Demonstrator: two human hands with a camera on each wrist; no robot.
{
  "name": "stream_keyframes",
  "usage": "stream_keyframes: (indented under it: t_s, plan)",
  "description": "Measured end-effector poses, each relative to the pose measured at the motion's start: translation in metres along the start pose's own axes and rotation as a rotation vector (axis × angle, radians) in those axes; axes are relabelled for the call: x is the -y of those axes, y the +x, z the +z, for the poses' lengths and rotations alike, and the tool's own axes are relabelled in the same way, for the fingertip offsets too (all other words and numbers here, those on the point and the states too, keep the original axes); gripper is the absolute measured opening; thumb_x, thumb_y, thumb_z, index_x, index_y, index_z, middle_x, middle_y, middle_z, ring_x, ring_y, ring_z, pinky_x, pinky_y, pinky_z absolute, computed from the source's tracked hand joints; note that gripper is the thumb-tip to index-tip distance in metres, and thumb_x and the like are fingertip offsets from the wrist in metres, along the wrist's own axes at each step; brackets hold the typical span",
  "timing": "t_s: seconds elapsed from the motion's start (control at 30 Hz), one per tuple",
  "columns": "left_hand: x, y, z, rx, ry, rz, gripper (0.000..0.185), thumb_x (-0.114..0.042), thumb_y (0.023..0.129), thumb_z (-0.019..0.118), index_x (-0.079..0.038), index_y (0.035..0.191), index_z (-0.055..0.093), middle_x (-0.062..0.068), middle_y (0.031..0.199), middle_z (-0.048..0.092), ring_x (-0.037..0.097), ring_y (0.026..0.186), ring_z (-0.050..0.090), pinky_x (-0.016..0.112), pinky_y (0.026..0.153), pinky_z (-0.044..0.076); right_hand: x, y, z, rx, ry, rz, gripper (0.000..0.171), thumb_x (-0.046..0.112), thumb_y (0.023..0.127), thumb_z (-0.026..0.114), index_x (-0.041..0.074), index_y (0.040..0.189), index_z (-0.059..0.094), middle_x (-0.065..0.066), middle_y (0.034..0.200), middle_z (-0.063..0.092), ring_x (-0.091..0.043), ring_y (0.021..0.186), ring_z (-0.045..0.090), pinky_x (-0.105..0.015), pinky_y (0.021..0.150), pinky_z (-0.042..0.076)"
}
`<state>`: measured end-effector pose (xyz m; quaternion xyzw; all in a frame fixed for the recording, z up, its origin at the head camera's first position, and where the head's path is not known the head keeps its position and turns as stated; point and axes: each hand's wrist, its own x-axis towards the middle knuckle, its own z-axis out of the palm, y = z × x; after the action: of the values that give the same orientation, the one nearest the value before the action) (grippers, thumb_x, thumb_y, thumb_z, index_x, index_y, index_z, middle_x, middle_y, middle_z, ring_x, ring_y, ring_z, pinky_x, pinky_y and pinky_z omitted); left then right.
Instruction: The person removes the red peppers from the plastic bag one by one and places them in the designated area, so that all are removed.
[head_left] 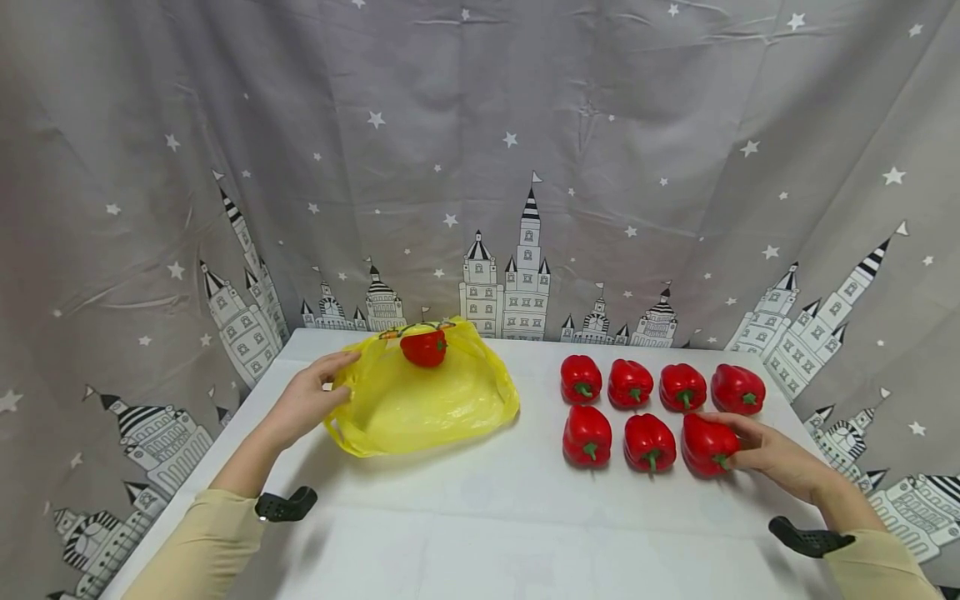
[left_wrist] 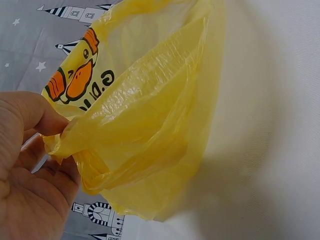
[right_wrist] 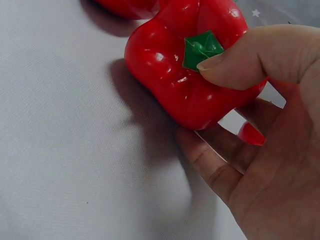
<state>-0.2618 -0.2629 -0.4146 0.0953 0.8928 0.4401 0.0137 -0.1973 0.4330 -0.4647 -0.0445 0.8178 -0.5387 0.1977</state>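
My left hand [head_left: 311, 398] pinches the left edge of a yellow plastic bag [head_left: 427, 408]; in the left wrist view thumb and fingers clasp the thin film of the bag [left_wrist: 145, 115], which has a duck print. A red bell pepper [head_left: 424, 348] shows at the bag's back rim. On the right, my right hand [head_left: 780, 454] grips the front-row right-end bell pepper [head_left: 707, 446]. The right wrist view shows the thumb against the green stem of this pepper [right_wrist: 165, 70], with the fingers curled round its side and underneath.
Beside the held pepper lie two more front-row red peppers [head_left: 649, 442]. Behind them stands a row of several red peppers [head_left: 631, 383]. Everything is on a white-covered table [head_left: 480, 533], with a grey castle-print curtain [head_left: 480, 150] along its back edge.
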Motion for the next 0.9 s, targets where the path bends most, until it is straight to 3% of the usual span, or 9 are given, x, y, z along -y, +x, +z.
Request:
stream_keyframes:
  t_s: [0.4,0.6,0.73,0.9]
  plan:
    - [-0.0009,-0.0012,-0.0008,0.008,-0.004,-0.014,0.063,-0.007,0.096,0.057,-0.006,0.157,0.040,0.018,0.164,0.029,0.045,0.137,0.038,0.058,0.107,0.043,-0.0077,-0.0024,-0.0044,-0.026,-0.007,-0.017,0.079,0.006,0.089,0.071,0.011,0.159,0.034,-0.034,0.159,0.021,-0.054,0.139,0.024,-0.063,0.102,0.045]
    - [-0.0007,-0.0005,-0.0005,0.006,-0.001,-0.002,0.063,-0.007,0.096,0.057,-0.006,0.157,0.041,0.017,0.164,0.030,0.044,0.136,0.040,0.058,0.106,0.043,-0.0072,-0.0058,-0.0035,-0.046,-0.003,-0.005,0.079,0.009,0.092,0.070,0.015,0.161,0.033,-0.033,0.161,0.018,-0.054,0.141,0.022,-0.056,0.103,0.046]
    - [-0.0009,-0.0002,0.0000,0.007,-0.005,0.002,0.063,-0.006,0.096,0.057,-0.006,0.157,0.041,0.017,0.164,0.030,0.044,0.136,0.039,0.060,0.107,0.041,-0.0088,-0.0066,-0.0036,-0.057,-0.004,-0.006,0.078,0.010,0.093,0.070,0.015,0.161,0.032,-0.034,0.161,0.016,-0.056,0.141,0.022,-0.059,0.103,0.046]
    - [-0.0017,-0.0003,0.0000,0.006,-0.011,-0.003,0.062,-0.007,0.097,0.057,-0.006,0.157,0.041,0.017,0.164,0.030,0.046,0.139,0.037,0.062,0.109,0.039,-0.0099,-0.0090,-0.0066,-0.070,-0.015,-0.027,0.077,0.012,0.094,0.069,0.010,0.160,0.032,-0.035,0.160,0.021,-0.057,0.140,0.027,-0.051,0.099,0.051]
